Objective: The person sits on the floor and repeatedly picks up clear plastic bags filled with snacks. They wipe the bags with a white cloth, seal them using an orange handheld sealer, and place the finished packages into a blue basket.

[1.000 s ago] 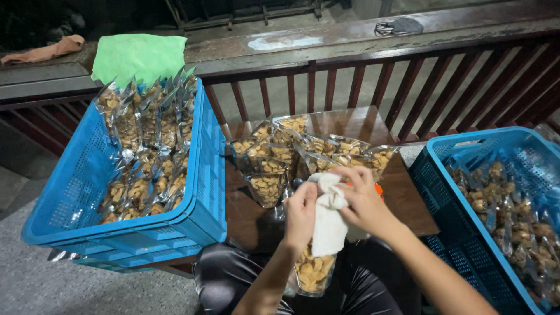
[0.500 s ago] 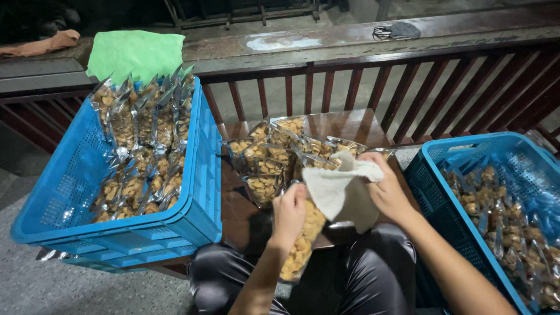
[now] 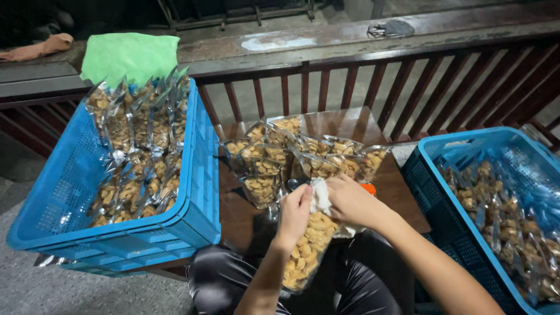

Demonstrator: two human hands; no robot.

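Note:
My left hand (image 3: 294,211) grips the top of a clear bag of pale snack pieces (image 3: 306,248) that hangs down over my lap. My right hand (image 3: 350,201) presses a white cloth (image 3: 319,195) against the mouth of that same bag, fingers curled around the cloth. Just beyond both hands, a pile of several more filled clear bags (image 3: 291,154) lies on a small brown wooden table (image 3: 335,123).
A blue plastic crate (image 3: 192,192) on the left holds several upright filled bags. Another blue crate (image 3: 443,151) at the right holds more bags. A wooden railing (image 3: 350,87) runs behind, with a green cloth (image 3: 128,55) on its ledge. My black-clad knees (image 3: 227,280) are below.
The white cloth was spread wide a moment ago; it is now bunched small at the bag's mouth. My right hand has moved left, closer to my left hand.

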